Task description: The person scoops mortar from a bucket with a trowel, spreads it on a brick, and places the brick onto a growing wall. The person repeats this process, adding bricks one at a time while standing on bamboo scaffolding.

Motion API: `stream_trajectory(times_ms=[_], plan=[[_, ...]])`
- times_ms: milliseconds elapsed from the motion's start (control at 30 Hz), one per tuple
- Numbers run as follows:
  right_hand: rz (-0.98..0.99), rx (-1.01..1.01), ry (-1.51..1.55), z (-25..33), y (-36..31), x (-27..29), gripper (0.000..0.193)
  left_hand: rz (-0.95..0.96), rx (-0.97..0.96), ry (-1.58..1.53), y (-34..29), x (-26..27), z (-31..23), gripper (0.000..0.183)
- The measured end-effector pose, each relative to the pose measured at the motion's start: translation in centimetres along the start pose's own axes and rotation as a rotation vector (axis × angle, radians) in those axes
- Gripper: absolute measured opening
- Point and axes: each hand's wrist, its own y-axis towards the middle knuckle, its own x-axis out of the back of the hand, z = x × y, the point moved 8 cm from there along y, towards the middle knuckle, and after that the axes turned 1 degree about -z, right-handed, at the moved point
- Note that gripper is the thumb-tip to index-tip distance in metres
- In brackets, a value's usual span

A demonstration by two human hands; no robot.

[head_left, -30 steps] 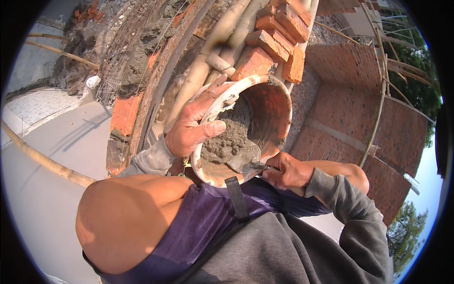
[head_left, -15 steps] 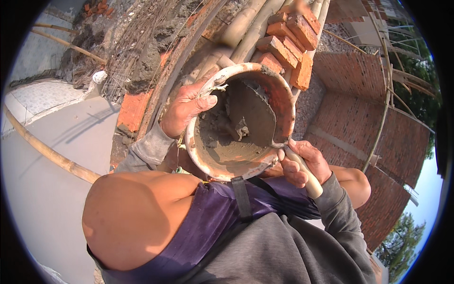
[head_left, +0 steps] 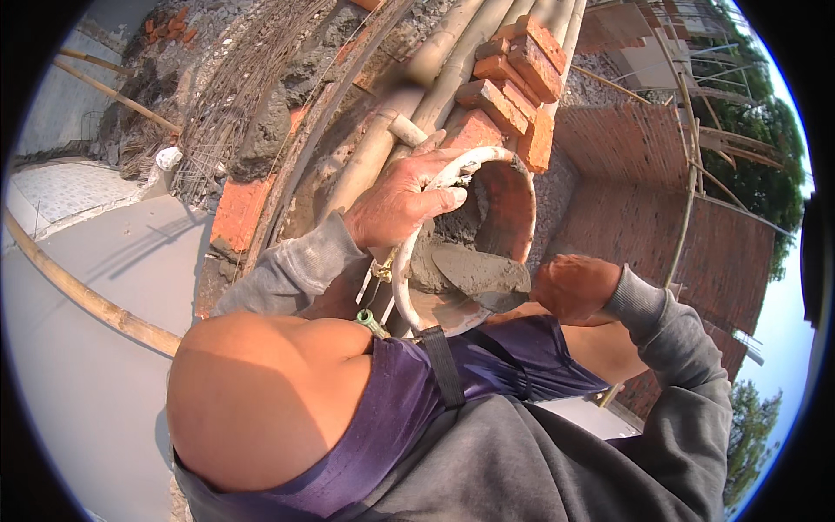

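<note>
A round bucket (head_left: 513, 200) with a pale, mortar-smeared rim is tilted in front of my lap. My left hand (head_left: 398, 207) is closed on its rim at the far left, thumb over the edge. Grey wet mortar (head_left: 457, 224) shows inside. At the near right of the bucket, my right hand (head_left: 576, 289) is closed in a fist around a trowel (head_left: 503, 301). Mortar covers most of the trowel's blade, which lies across the bucket's mouth. The fist hides the trowel's handle. A small green fitting (head_left: 370, 322) on a cord hangs beside the bucket's near left.
Orange bricks (head_left: 513, 83) are stacked on bamboo poles (head_left: 452, 61) beyond the bucket. A brick course with mortar (head_left: 237, 213) runs along the left, above a grey surface (head_left: 130, 261). Brick walls (head_left: 626, 226) stand lower at the right. A bent bamboo pole (head_left: 87, 287) crosses the left.
The bucket has tipped, and my left hand has shifted right with its rim. My right hand has turned over, bringing the mortar-loaded trowel blade across the bucket's mouth.
</note>
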Motion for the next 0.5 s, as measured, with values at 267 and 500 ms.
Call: stream_trajectory(times_ms=[267,500], plan=[[0.132,-0.207,0.363,1.3,7.6,2.2,0.028,-0.008,-0.029,0.072,0.3,-0.8,-0.5,0.053],[0.009,-0.692,-0.197,-3.4,-4.9,7.8,0.024,-0.006,0.003,-0.137,0.7,-0.7,0.3,0.052]])
